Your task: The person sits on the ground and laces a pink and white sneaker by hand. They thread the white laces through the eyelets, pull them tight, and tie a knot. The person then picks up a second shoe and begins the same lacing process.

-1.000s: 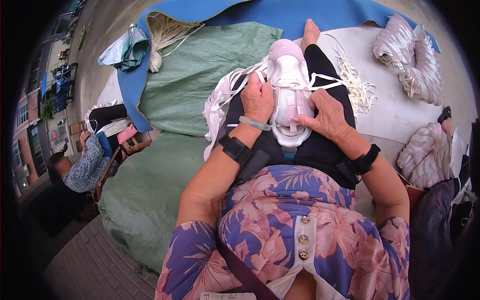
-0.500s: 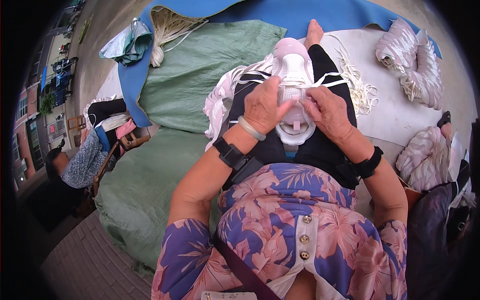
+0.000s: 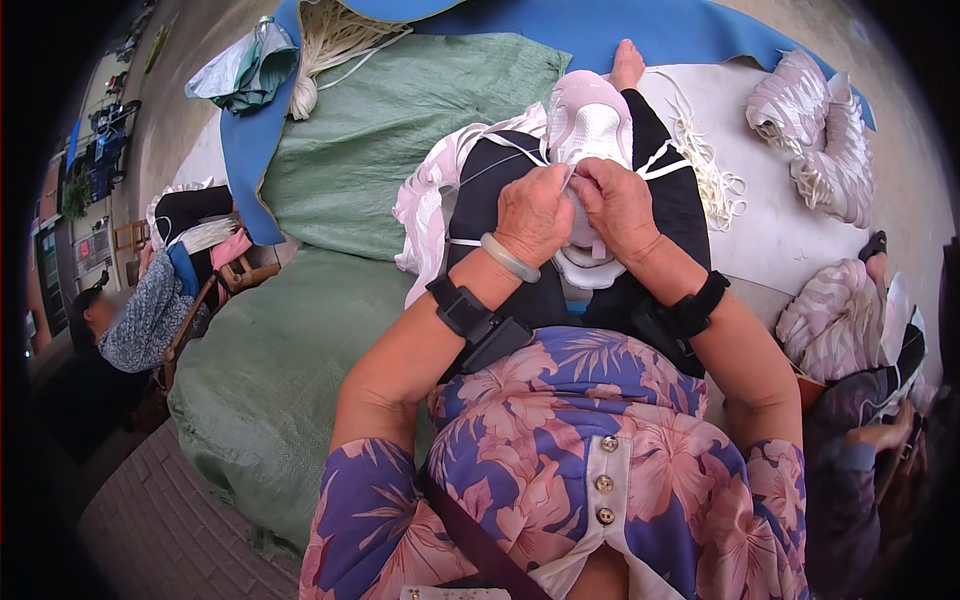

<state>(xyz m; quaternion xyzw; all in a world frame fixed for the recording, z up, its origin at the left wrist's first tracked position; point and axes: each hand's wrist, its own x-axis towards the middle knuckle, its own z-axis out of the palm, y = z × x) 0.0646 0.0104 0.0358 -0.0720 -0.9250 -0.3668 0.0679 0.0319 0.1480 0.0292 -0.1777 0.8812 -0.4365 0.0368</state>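
Green sacking (image 3: 300, 330) and a blue mat (image 3: 620, 30) covered the ground where she sat. On her lap lay a pale pink sneaker (image 3: 588, 135); her left hand (image 3: 533, 212) and right hand (image 3: 617, 205) pinched closed at its tongue, seemingly threading white laces (image 3: 655, 165). Pulling them through evenly looked next. Loose laces (image 3: 710, 170) and finished sneakers (image 3: 815, 135) crowded nearby.

Shoe (image 3: 590, 130) on lap, sacks (image 3: 400, 120) left, loose laces (image 3: 705, 170) right, perhaps touching
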